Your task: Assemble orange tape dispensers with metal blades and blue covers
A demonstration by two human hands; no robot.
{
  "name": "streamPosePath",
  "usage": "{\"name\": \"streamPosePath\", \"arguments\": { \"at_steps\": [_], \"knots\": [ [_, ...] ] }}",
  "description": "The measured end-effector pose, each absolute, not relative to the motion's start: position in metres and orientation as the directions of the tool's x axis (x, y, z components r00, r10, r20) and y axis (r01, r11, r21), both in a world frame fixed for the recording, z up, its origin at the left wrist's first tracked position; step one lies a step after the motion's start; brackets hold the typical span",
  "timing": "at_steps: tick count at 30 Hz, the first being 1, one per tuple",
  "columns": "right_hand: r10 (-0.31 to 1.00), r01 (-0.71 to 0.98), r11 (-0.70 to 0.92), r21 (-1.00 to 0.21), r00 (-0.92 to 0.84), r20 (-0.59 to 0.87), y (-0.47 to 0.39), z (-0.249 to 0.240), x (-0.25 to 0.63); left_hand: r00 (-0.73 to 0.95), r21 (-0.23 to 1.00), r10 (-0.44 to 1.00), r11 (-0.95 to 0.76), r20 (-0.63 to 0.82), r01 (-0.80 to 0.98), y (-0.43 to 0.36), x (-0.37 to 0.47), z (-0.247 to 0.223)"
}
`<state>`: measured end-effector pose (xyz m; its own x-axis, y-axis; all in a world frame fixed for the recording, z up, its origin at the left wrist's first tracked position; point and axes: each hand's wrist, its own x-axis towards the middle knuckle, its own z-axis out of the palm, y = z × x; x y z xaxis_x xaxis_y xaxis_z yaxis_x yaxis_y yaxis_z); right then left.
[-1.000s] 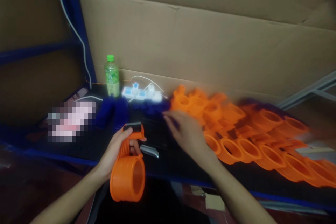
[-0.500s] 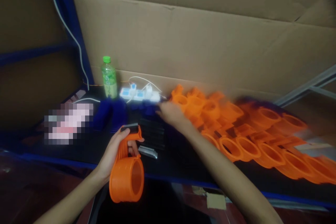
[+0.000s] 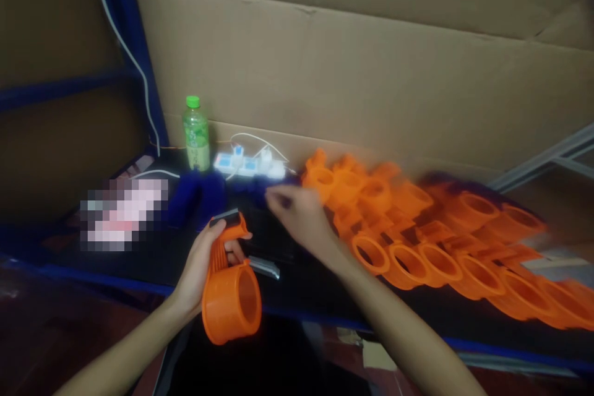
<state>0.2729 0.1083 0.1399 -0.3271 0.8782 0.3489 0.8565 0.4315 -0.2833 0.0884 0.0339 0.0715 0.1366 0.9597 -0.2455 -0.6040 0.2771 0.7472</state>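
Observation:
My left hand [image 3: 199, 266] is closed around the grip of an orange tape dispenser [image 3: 231, 304], its round hub hanging low and a black and metal strip at its top. Over the dark table my right hand [image 3: 297, 213] is closed in a pinch, fingertips pointing left; what they hold, if anything, is blurred. Just behind those fingertips lie small dark blue parts [image 3: 250, 184]. A metal strip [image 3: 263, 268] rests between my hands, beside dark strips [image 3: 271, 238] that are hard to make out.
Many orange tape dispensers [image 3: 440, 262] are heaped along the right side. A green-capped bottle [image 3: 197, 139] and a white power strip [image 3: 248, 165] with cables stand at the back, before a cardboard wall [image 3: 325, 68]. Blue pieces [image 3: 197, 198] and a pixelated item [image 3: 125, 215] lie left.
My right hand has drawn back from beside the blue parts toward me, its fingers now pinched. The tape dispenser in my left hand has shifted slightly up and right.

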Motion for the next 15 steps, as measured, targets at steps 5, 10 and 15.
{"name": "streamPosePath", "arguments": {
  "at_steps": [5, 10, 15],
  "knots": [
    [0.787, 0.546, 0.608, -0.576, -0.322, 0.525, 0.054, 0.133, 0.255, 0.095, 0.690, 0.963, 0.247, -0.252, -0.680, 0.035, 0.093, 0.075],
    [0.737, 0.422, 0.676, -0.604, -0.382, 0.558, 0.047, 0.125, 0.254, 0.094, 0.669, 0.964, 0.242, -0.249, -0.703, 0.035, 0.095, 0.072],
    [0.688, 0.407, 0.723, -0.559, -0.346, 0.638, 0.047, 0.115, 0.257, 0.094, 0.670, 0.967, 0.233, -0.238, -0.705, 0.031, 0.100, 0.072]
  ]
}}
